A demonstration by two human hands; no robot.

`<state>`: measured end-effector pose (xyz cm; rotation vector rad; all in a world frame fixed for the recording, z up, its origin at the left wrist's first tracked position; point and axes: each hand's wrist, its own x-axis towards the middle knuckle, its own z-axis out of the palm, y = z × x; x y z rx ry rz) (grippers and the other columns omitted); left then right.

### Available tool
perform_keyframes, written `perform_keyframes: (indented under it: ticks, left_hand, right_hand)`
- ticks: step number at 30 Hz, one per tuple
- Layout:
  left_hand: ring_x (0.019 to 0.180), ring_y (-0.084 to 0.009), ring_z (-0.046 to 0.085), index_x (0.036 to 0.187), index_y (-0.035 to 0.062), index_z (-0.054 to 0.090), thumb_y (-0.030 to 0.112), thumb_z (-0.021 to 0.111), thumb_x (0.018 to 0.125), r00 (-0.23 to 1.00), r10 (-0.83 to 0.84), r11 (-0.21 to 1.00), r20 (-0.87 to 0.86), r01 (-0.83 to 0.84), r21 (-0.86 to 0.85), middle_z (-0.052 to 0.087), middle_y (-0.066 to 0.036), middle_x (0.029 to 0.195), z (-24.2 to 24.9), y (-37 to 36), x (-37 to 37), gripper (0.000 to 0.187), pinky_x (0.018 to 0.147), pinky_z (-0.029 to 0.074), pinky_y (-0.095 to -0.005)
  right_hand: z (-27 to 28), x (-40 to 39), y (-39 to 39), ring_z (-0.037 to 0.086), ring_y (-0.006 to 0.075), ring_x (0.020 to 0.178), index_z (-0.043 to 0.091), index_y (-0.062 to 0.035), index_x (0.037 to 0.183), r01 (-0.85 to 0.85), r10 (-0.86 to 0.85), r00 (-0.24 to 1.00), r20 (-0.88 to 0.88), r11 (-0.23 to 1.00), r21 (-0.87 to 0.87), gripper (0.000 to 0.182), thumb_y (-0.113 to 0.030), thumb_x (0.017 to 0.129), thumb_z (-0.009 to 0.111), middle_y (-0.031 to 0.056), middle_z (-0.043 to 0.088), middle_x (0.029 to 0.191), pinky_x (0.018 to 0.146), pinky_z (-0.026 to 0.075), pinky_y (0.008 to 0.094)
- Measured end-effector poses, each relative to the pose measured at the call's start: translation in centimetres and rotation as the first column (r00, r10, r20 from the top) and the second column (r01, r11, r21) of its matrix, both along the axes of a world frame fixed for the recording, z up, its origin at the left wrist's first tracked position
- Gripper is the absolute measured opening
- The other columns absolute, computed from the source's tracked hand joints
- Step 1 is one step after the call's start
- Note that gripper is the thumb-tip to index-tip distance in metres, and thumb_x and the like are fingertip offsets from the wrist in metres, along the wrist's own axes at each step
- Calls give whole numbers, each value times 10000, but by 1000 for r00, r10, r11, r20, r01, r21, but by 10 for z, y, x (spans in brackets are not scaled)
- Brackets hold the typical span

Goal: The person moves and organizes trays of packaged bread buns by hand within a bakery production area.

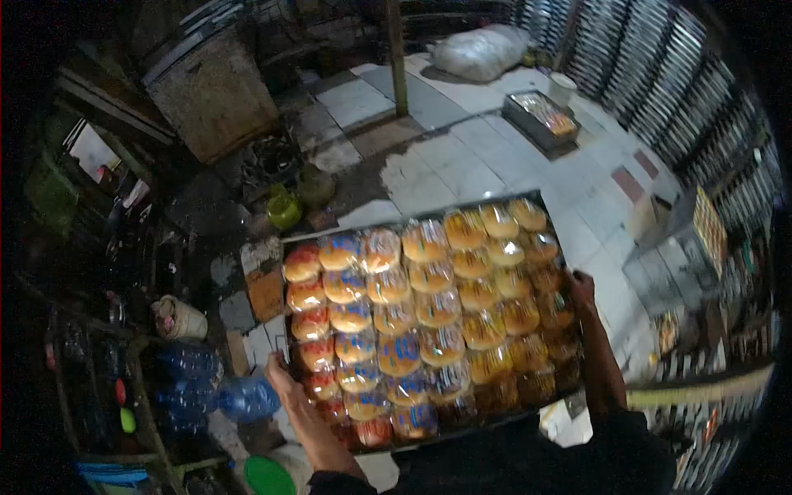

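Note:
A large dark tray (412,216) is held out in front of me, filled with rows of plastic-wrapped bread buns (441,305). The wrappers carry red, blue and yellowish print. My left hand (293,388) grips the tray's left edge near its lower part. On the opposite edge, toward the upper right, my right hand (582,289) is closed around the rim. The fingers of both hands are partly hidden by the tray's side. The tray's near edge lies close against my dark clothing.
Tall stacks of trays (652,74) line the right wall. A smaller tray of packed goods (540,115) sits on the tiled floor (450,169). A post (397,58), a white sack (483,54), green gas cylinder (284,208), blue water jugs (247,399) and bucket (180,318) stand around.

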<state>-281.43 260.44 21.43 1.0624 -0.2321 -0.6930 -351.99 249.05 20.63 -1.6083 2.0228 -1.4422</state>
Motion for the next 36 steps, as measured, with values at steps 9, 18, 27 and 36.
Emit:
perform_keyframes:
  ticks: [9,18,27,36]
  left_hand:
    - [562,-110,333,625,48,536,185,573,768,992,-110,949,61,87,303,367,32,598,-112,-100,13,202,532,267,-280]
    - [516,-68,281,627,180,398,217,555,819,960,-133,945,-246,198,262,343,66,595,-210,-131,-12,250,487,230,-240]
    - [501,-76,288,626,185,390,219,576,790,964,44,921,-262,62,385,340,64,581,-253,-153,-16,251,474,231,-239]
    - [458,-87,259,608,176,363,264,558,809,962,-1,896,-272,121,426,309,53,543,-259,-165,-6,293,454,221,-247]
  right_hand:
    - [-56,30,-91,459,108,566,547,-22,650,-36,14,995,94,972,234,430,-382,874,615,26,515,590,500,356,301]
    - [-137,53,-249,474,137,617,609,35,747,-106,131,989,-62,945,311,478,-436,824,635,52,533,612,587,406,331]
    - [-176,79,-303,553,157,708,686,-3,941,-109,48,990,129,846,522,470,-450,800,647,88,632,768,664,449,323]
    - [-230,63,-332,627,317,941,625,-27,1162,-21,87,990,-108,863,504,531,-461,863,556,190,672,1000,843,455,407]
